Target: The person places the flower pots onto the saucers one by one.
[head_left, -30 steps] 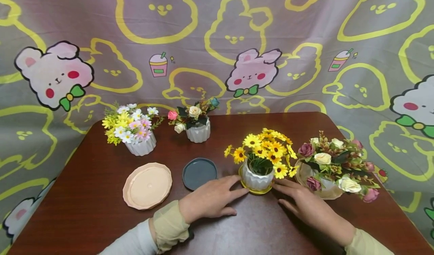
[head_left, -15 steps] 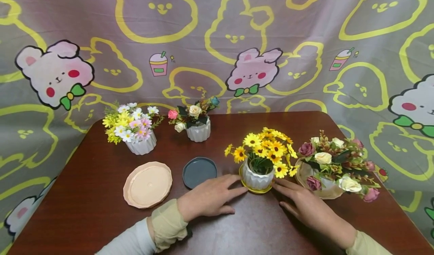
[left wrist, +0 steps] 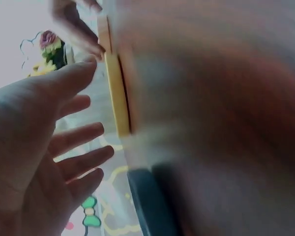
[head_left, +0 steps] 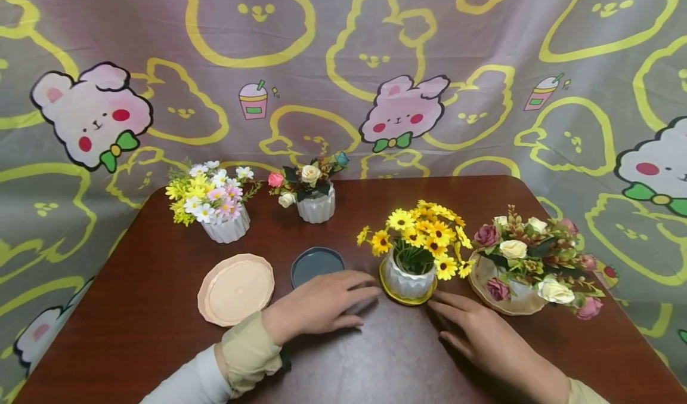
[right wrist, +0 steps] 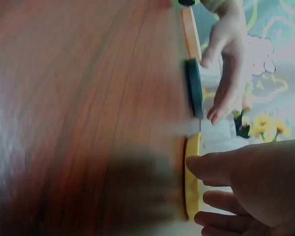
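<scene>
A white fluted pot (head_left: 409,280) of yellow daisy-like flowers (head_left: 424,234) stands on a yellow saucer (head_left: 405,299) right of the table's middle. My left hand (head_left: 322,304) is a little left of this saucer with fingers extended and nothing held. It covers the near edge of a dark blue-grey saucer (head_left: 316,262). On the other side, my right hand (head_left: 477,329) has its fingers stretched out by the yellow saucer's right rim. In the right wrist view the fingertips are close to the yellow saucer (right wrist: 192,189); whether they touch it I cannot tell.
A pink saucer (head_left: 236,290) lies on the left. Behind it stand a pot of mixed daisies (head_left: 225,228) and a smaller rose pot (head_left: 316,206). At right, a pot of purple and cream roses (head_left: 537,261) sits on a beige saucer (head_left: 485,281), its blooms overhanging the sides.
My left hand has drawn back to the left, away from the yellow saucer's rim. The right hand has shifted slightly down. The potted yellow flowers keep their place on the saucer.
</scene>
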`<state>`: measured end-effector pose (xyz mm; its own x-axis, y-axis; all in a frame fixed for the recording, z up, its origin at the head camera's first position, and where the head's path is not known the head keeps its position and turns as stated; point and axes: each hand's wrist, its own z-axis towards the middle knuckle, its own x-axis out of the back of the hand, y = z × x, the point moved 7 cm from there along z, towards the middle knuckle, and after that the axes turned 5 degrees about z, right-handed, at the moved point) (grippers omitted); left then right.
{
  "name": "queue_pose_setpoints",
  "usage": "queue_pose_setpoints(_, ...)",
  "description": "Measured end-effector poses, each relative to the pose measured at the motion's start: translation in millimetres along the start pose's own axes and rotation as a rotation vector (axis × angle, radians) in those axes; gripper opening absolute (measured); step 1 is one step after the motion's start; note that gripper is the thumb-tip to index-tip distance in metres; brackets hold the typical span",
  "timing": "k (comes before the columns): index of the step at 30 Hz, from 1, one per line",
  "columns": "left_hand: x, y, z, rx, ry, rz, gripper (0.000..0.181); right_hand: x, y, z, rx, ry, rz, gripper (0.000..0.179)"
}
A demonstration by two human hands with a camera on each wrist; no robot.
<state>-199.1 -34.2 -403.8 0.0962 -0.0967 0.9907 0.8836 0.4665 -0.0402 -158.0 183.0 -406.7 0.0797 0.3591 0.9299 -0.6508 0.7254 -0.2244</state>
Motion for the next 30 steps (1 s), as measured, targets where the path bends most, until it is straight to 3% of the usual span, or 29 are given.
queue_pose_setpoints(8, 23.6, -33.3, -16.5, 0.105, 0.102, -0.084, 0.047, -4.9, -26.7, 9.2, 0.097, -0.02, 0.064, 0.041)
queue_pose_setpoints(14, 35.0, -70.1, -34.0, 0.244, 0.245, -0.215, 0.038, -15.3, -47.3, 25.4, 0.178, -0.049, 0.097, 0.045)
queue_pose_setpoints(19, 34.6, -100.0, -47.2, 0.383, 0.331, -0.296, 0.035, -25.4, -63.2, 42.0, 0.225, -0.116, 0.084, 0.049)
queue_pose_setpoints(24, 26.7, -125.8, -57.3, 0.522, 0.328, -0.391, 0.036, -35.7, -78.3, 62.6, 0.279, -0.17, 0.084, 0.055)
queue_pose_setpoints(30, 11.7, -154.2, -64.4, 0.708, 0.228, -0.487, 0.05, -47.6, -91.3, 82.2, 0.324, -0.193, 0.084, 0.062)
